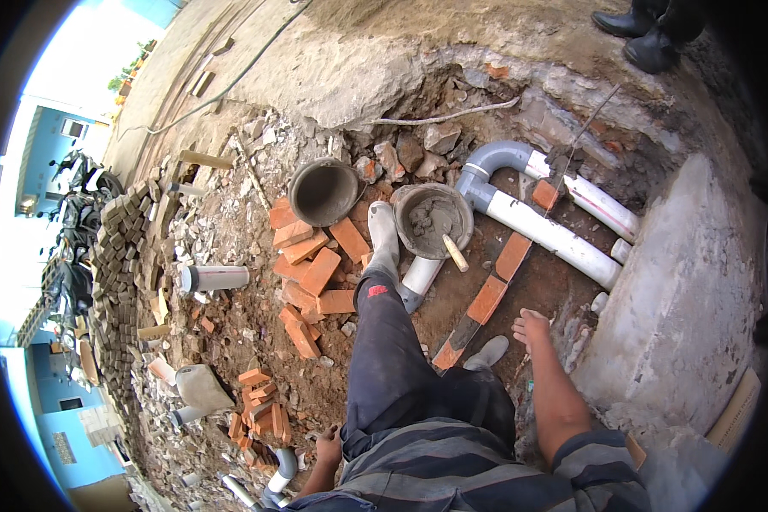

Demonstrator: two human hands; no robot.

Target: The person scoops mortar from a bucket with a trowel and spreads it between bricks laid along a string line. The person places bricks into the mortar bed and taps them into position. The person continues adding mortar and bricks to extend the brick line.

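My right hand (532,329) hangs over the trench with loosely bent fingers and nothing in it. Below it runs a row of orange bricks (487,299) with grey mortar between some of them. My left hand (327,445) is low beside my left thigh; its fingers are mostly hidden. A bucket of wet mortar (435,220) stands ahead of my left boot (383,229), with the pale handle of a tool (456,253) sticking out over its rim. To its left, an empty-looking bucket (324,193) lies tilted.
Loose bricks (319,271) lie left of my leg, with a smaller pile (260,405) nearer. White pipes (555,237) with a grey elbow (497,158) cross the trench toward a concrete slab (670,307) at right. Another person's black boots (653,51) stand at far right.
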